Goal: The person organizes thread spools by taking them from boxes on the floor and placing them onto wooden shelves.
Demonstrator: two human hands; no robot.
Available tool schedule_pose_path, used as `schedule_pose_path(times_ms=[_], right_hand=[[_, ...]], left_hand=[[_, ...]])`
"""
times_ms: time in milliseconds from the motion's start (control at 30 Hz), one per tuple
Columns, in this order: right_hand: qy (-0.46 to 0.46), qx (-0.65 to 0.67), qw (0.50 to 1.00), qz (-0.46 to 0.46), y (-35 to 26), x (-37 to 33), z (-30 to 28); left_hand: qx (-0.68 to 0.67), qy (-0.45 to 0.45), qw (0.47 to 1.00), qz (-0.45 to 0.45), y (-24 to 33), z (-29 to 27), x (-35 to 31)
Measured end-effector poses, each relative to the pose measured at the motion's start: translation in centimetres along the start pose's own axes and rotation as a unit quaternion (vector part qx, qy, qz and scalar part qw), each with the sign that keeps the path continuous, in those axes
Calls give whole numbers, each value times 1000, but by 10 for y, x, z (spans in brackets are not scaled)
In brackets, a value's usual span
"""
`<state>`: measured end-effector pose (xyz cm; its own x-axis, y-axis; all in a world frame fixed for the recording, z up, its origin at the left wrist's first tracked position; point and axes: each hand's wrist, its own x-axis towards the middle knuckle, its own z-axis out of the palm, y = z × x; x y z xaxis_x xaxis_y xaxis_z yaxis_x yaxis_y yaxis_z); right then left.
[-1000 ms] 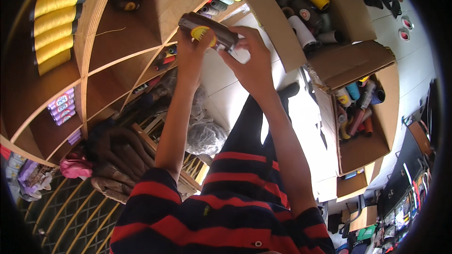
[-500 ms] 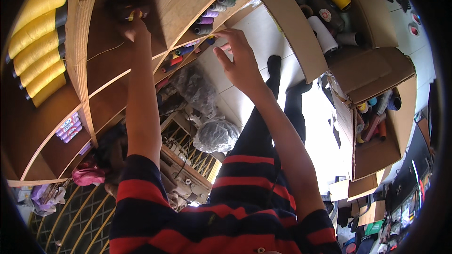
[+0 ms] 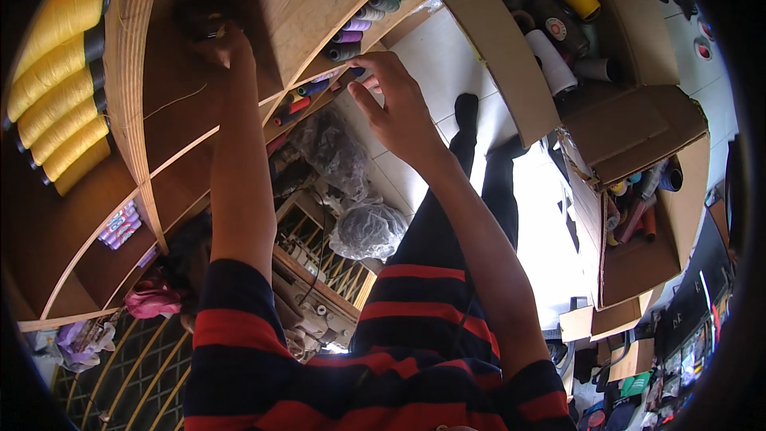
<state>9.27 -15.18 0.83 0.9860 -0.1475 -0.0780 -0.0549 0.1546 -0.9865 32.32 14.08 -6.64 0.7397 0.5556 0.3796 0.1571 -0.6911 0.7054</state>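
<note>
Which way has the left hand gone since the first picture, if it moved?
Yes: leftward, from beside the front edge of the wooden panel to left of it; the left hand is inside the shelf compartment.

A bunched pink cloth (image 3: 153,300) sits near a crumpled purple-and-white bundle (image 3: 84,345), with crumpled clear plastic (image 3: 369,231) well apart.

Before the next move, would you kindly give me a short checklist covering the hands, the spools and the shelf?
1. Left hand at the dark spool: ok, it appears to touch it.
2. Firm hold on that spool: cannot tell, shadow obscures it.
3. Right hand free: ok, nothing visible in it.
4. Large yellow spools lined up on the shelf: ok.
5. Compartment free of loose thread: not ok, a strand shows there.
</note>
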Motion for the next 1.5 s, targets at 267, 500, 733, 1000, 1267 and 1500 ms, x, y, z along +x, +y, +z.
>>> schedule_pose_path(times_ms=[267,500,733,1000,1267,1500], right_hand=[[19,8,999,-32,-7,7,-11],[73,17,997,-25,-18,9,-42],[116,-56,992,8,-22,-9,-120],[171,-30,983,66,-41,-40,-176],[234,-27,971,44,-43,-75,-203],[267,-11,959,91,-77,-116,-231]], left_hand=[[283,41,921,265,31,-17,-15],[-95,-165,972,138,145,-38,-88],[394,-190,786,436,105,-52,-68],[626,-244,450,588,58,-43,-6],[567,-280,520,574,46,-41,20],[479,-292,580,591,101,-28,-37]])
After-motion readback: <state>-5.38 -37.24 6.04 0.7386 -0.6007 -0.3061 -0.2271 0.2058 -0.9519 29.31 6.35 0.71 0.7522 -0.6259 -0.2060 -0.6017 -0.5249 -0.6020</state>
